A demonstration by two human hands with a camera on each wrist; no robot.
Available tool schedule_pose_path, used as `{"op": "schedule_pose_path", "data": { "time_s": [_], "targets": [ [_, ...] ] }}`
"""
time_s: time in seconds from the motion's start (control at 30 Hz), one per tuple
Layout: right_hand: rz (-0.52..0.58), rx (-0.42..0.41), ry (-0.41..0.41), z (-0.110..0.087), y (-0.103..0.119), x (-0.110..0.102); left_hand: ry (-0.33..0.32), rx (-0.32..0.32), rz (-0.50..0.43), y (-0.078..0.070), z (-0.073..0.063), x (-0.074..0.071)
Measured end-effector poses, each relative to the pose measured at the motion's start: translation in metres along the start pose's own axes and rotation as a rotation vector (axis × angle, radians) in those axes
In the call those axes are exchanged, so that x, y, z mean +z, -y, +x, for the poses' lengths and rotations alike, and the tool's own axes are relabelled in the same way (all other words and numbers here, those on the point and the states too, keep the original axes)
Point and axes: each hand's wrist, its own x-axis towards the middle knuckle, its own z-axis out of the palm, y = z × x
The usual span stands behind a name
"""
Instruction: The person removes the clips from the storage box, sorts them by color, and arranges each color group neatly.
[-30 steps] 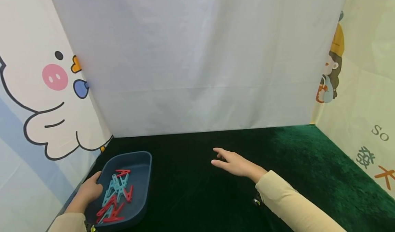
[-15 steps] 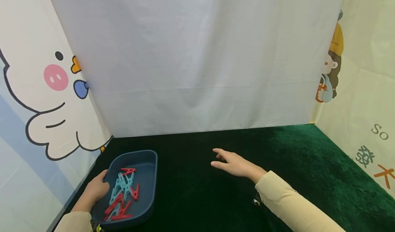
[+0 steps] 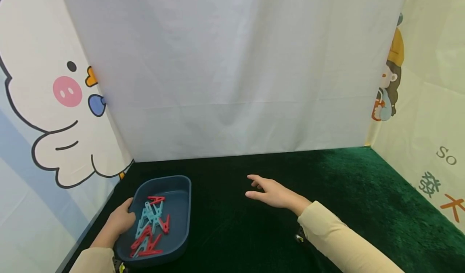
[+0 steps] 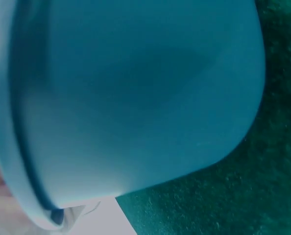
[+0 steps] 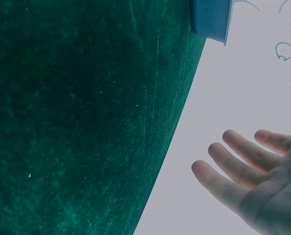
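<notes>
At the left of the head view my left hand (image 3: 120, 221) grips the left rim of a dark blue plastic bin (image 3: 180, 214). Several clothes pegs lie heaped inside, some red (image 3: 165, 224) and some light blue (image 3: 155, 213). The bin's outer wall (image 4: 145, 112) fills most of the left wrist view, which hides most of that hand. To the right of the bin, my right hand (image 3: 274, 193) is held over the dark green cloth and touches nothing. In the right wrist view the fingers of the right hand (image 5: 255, 181) are spread, with nothing in the palm.
Dark green plush cloth (image 3: 345, 184) covers the table. A pale grey curtain (image 3: 232, 71) hangs along the back edge. Printed cloth walls (image 3: 36, 103) with cartoon figures flank the left and right sides.
My left hand and the bin with its pegs have moved to the right, slightly upward in the head view. The right hand has barely shifted.
</notes>
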Motion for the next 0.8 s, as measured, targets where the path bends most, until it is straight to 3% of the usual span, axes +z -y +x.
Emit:
{"op": "schedule_pose_path", "data": {
  "time_s": [0.8],
  "targets": [
    [-0.012,-0.028,0.02,0.002,0.008,0.006,0.009,0.006,-0.029,-0.013,-0.002,0.012]
  ]
}}
